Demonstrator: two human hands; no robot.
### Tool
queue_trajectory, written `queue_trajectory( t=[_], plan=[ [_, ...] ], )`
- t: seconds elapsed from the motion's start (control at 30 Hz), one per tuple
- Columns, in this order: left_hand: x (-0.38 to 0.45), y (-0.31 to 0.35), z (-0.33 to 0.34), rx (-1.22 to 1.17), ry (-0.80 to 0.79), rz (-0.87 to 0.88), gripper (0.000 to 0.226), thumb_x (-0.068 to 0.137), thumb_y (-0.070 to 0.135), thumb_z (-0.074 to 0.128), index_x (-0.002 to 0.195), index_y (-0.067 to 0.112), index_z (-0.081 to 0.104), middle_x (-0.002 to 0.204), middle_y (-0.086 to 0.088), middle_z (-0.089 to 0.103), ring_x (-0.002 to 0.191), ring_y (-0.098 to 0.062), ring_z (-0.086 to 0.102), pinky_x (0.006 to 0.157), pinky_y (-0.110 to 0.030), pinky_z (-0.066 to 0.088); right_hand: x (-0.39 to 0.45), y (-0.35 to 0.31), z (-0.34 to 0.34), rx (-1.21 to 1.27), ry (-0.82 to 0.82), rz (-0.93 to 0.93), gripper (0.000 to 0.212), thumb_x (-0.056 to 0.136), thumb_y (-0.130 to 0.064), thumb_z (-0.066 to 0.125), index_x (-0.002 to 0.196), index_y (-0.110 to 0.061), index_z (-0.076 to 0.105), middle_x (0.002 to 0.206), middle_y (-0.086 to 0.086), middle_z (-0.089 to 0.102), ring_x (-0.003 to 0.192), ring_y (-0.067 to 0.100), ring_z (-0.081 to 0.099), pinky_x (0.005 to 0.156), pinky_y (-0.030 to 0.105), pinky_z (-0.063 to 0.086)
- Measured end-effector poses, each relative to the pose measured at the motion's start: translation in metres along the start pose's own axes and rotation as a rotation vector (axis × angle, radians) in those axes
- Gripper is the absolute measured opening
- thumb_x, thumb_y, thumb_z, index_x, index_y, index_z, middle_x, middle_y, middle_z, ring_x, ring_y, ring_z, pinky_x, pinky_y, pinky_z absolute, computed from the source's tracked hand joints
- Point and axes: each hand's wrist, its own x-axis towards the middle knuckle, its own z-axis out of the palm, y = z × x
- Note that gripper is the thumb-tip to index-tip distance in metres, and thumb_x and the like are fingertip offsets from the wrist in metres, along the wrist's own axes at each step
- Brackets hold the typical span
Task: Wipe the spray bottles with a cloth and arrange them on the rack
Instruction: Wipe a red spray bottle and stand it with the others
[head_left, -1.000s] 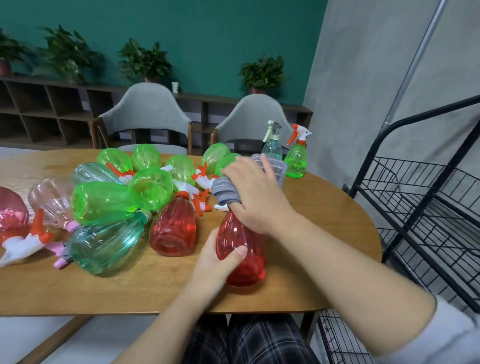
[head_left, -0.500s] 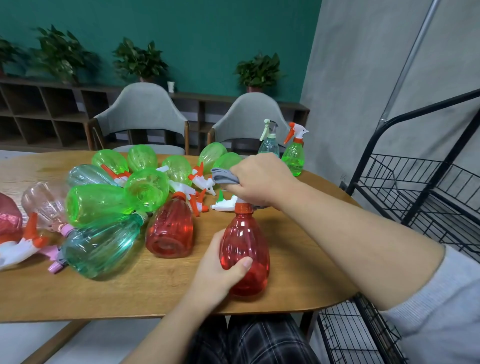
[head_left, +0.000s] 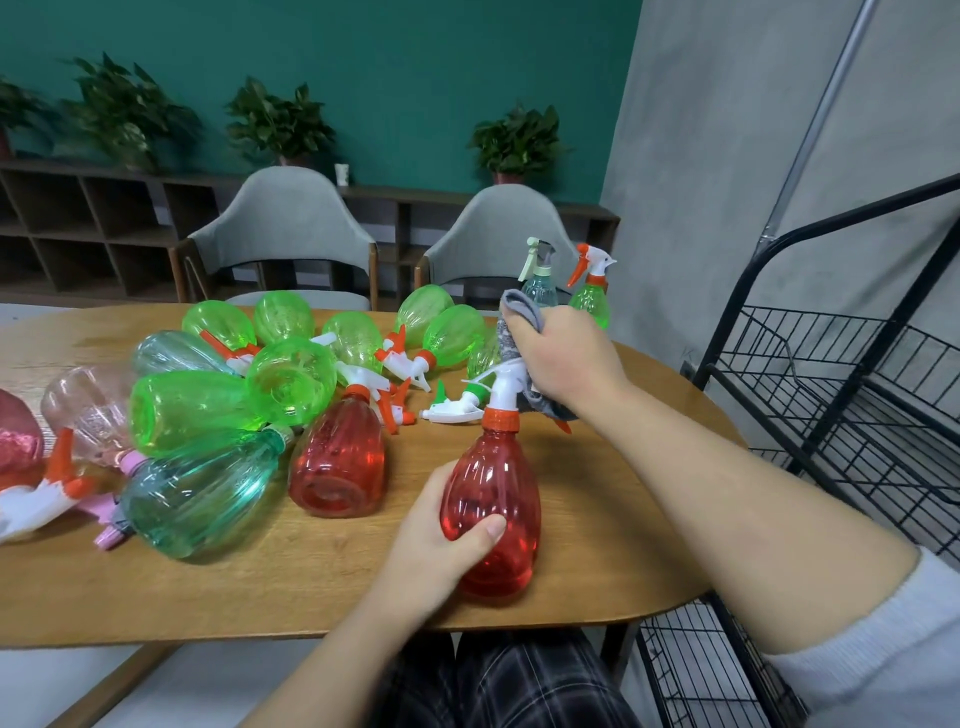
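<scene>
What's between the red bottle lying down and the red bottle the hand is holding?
Nothing: in the head view, only bare table shows between the lying red bottle and the held red bottle.

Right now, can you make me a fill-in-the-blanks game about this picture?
1. The left hand holds a ___ bottle.
2. The right hand grips a grey ___.
3. Behind the right hand, ___ bottles stand upright.
4. The rack is coloured ___.

Missing words: red; cloth; two; black
</scene>
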Motion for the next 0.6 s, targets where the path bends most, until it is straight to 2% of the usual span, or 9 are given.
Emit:
queue_trajectory(
  t=[0.1, 0.17, 0.23, 0.27, 0.37, 0.43, 0.5, 0.6],
  plan=[
    [0.000, 0.001, 0.000, -0.010, 0.006, -0.009, 0.070, 0.058, 0.057, 0.070, 0.122, 0.033, 0.053, 0.110, 0.020, 0.069, 0.104, -0.002, 0.065, 0.088, -0.018, 0.048, -0.005, -0.003, 0.004, 0.138, 0.082, 0.090, 0.056, 0.099, -0.043, 0.041, 0.050, -0.017, 0.036, 0.049, 0.001, 0.042, 0.052, 0.021, 0.040, 0.049, 0.033, 0.025],
    [0.000, 0.001, 0.000, -0.021, 0.012, -0.017, 0.071, 0.058, 0.058, 0.070, 0.122, 0.033, 0.054, 0.109, 0.018, 0.070, 0.103, -0.002, 0.066, 0.088, -0.020, 0.049, -0.012, -0.006, 0.006, 0.450, 0.155, 0.271, 0.055, 0.098, -0.047, 0.041, 0.052, -0.017, 0.037, 0.049, 0.002, 0.039, 0.051, 0.020, 0.039, 0.051, 0.032, 0.026],
    [0.001, 0.001, 0.000, -0.044, 0.040, -0.015, 0.072, 0.058, 0.058, 0.070, 0.122, 0.030, 0.055, 0.107, 0.016, 0.071, 0.102, -0.003, 0.066, 0.087, -0.019, 0.049, -0.023, -0.011, 0.008, 0.666, 0.103, 0.469, 0.056, 0.097, -0.053, 0.038, 0.062, -0.012, 0.052, 0.054, 0.013, 0.047, 0.053, 0.026, 0.049, 0.052, 0.032, 0.036],
    [0.001, 0.001, 0.000, -0.059, 0.064, -0.011, 0.071, 0.058, 0.058, 0.070, 0.121, 0.027, 0.056, 0.104, 0.016, 0.072, 0.100, -0.003, 0.066, 0.085, -0.017, 0.048, -0.030, -0.013, 0.011, 0.664, 0.043, 0.496, 0.058, 0.097, -0.054, 0.036, 0.069, -0.008, 0.058, 0.057, 0.017, 0.051, 0.055, 0.026, 0.054, 0.054, 0.032, 0.041],
    [0.002, 0.001, 0.000, -0.085, 0.100, 0.002, 0.068, 0.059, 0.055, 0.068, 0.119, 0.024, 0.057, 0.099, 0.017, 0.073, 0.095, 0.001, 0.066, 0.080, -0.011, 0.047, -0.049, -0.013, 0.026, 0.508, 0.000, 0.266, 0.045, 0.100, -0.044, 0.040, 0.066, -0.016, 0.048, 0.055, 0.001, 0.047, 0.050, 0.014, 0.044, 0.052, 0.030, 0.032],
    [0.002, 0.000, -0.001, -0.097, 0.105, 0.004, 0.070, 0.060, 0.055, 0.069, 0.120, 0.022, 0.057, 0.099, 0.015, 0.073, 0.095, 0.000, 0.067, 0.080, -0.012, 0.048, -0.053, -0.006, 0.031, 0.297, 0.000, 0.113, 0.032, 0.099, -0.039, 0.045, 0.081, -0.015, 0.056, 0.074, 0.003, 0.061, 0.068, 0.020, 0.056, 0.062, 0.032, 0.040],
    [0.002, -0.002, -0.002, -0.122, 0.127, -0.001, 0.072, 0.060, 0.055, 0.068, 0.122, 0.020, 0.057, 0.100, 0.012, 0.073, 0.096, -0.002, 0.067, 0.081, -0.015, 0.049, -0.054, 0.001, 0.032, 0.027, -0.055, 0.034, 0.020, 0.097, -0.033, 0.049, 0.100, -0.014, 0.055, 0.095, 0.007, 0.065, 0.087, 0.028, 0.059, 0.068, 0.034, 0.041],
    [0.002, 0.000, 0.000, -0.158, 0.143, -0.025, 0.076, 0.058, 0.056, 0.069, 0.122, 0.015, 0.058, 0.099, 0.006, 0.072, 0.096, -0.006, 0.067, 0.082, -0.021, 0.051, -0.056, 0.012, 0.027, -0.231, -0.123, -0.012, 0.015, 0.096, -0.028, 0.049, 0.104, -0.015, 0.050, 0.101, 0.007, 0.062, 0.094, 0.034, 0.059, 0.067, 0.036, 0.038]
  ],
)
